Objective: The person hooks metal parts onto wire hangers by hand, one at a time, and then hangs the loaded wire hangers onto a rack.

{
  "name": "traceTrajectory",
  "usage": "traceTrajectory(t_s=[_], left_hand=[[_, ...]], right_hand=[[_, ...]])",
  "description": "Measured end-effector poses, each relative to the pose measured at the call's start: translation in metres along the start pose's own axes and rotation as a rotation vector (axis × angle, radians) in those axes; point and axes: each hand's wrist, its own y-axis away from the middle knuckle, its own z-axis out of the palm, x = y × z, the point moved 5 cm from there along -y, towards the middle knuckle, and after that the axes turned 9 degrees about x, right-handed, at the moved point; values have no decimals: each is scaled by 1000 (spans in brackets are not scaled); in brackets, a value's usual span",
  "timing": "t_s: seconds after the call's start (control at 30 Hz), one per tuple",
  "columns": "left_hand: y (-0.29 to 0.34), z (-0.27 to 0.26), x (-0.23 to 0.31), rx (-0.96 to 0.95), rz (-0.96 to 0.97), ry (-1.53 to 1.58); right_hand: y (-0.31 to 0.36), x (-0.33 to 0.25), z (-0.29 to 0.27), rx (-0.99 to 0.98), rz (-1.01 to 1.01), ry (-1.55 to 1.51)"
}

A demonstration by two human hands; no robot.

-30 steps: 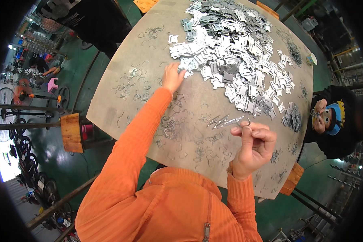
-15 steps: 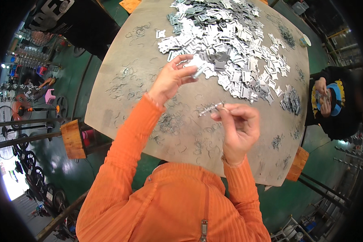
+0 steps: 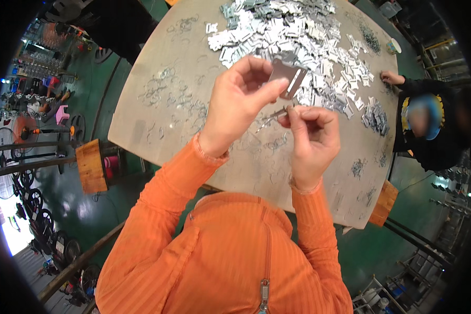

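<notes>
My left hand point(image 3: 235, 102) is closed on a flat grey metal plate point(image 3: 283, 72) with notched edges and a bright slot, thumb across its near side. Close below it on the right, my right hand point(image 3: 315, 138) pinches a slim, shiny metal piece point(image 3: 269, 120) between thumb and forefinger; its exact kind is too small to make out. The plate and the slim piece are near each other, and I cannot tell whether they touch. Past my hands lies a large heap of similar metal plates point(image 3: 324, 57). Thin bent wire clips point(image 3: 167, 94) are scattered over the table point(image 3: 141, 138).
A smaller pile of grey plates point(image 3: 374, 116) lies at the right, with a cup point(image 3: 394, 46) on the far right edge. Another person point(image 3: 405, 141) sits at the right, a hand point(image 3: 391, 78) on the table. Wooden stools point(image 3: 91, 165) stand beside the table.
My left hand has moved right and nearer my right hand, its plate now turned with its broad face showing. My right hand has risen slightly. The other person's hand has reached onto the table.
</notes>
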Motion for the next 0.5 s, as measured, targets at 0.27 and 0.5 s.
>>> traceTrajectory(t_s=[0.27,0.5], left_hand=[[11,4,11,-89,111,-63],[6,-10,16,8,267,-66]], right_hand=[[1,-3,-1,-20,-7,15],[6,48,-32,159,69,104]])
